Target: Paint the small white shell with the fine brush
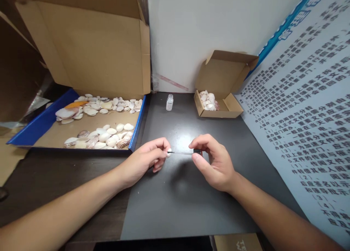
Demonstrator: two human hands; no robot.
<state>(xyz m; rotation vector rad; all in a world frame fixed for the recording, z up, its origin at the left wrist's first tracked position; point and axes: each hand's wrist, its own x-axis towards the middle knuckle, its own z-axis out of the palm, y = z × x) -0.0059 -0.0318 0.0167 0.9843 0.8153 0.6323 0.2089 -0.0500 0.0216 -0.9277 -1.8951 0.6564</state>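
Observation:
Between its fingertips, my left hand [153, 153] pinches a small white shell [169, 151], mostly hidden by the fingers. My right hand [214, 161] grips the black cap of a thin brush applicator [183, 153]. Its clear stem points left, and the dark bristle tip meets the shell. Beyond the hands, a small clear glass bottle [170, 103] with a printed label stands upright without a cap on the dark grey mat [161, 207].
At left, an open blue-sided cardboard box [138, 123] holds many shells in two groups. A small open cardboard box [218, 114] with white shells stands at the back right. A printed board [306, 98] borders the right side, and a white wall [207, 21] the back.

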